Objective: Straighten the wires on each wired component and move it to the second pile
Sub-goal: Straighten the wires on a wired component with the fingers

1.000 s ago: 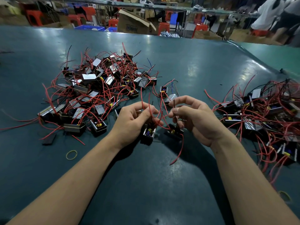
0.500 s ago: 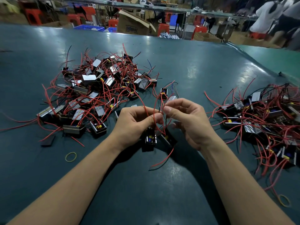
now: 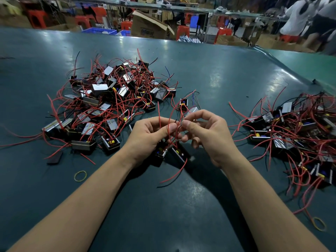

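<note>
The wired component (image 3: 160, 153) hangs just under the two hands above the middle of the desk (image 3: 209, 73), and it looks light for its bulk: a small black box-shaped body, apparently rigid, best steadied by its hard sides while the leads are worked. Its red wires (image 3: 170, 128) are thin, springy and kinked, so they will likely bend back a little after each pull; pinching one close to the body and drawing the fingers outward to the tip seems the safest hold (tugging hard at the solder end could loosen it). A second black body (image 3: 179, 152) sits just beside the first, and whether the two are tangled together I cannot tell. The left hand (image 3: 151, 133) has its grip curled round the component and wires; the right hand (image 3: 205, 131) pinches a wire between thumb and forefinger. Left of the hands lies the unsorted pile (image 3: 109, 102), right of them the second pile (image 3: 300, 128), and two rubber bands (image 3: 80, 175) lie loose on the desk.
</note>
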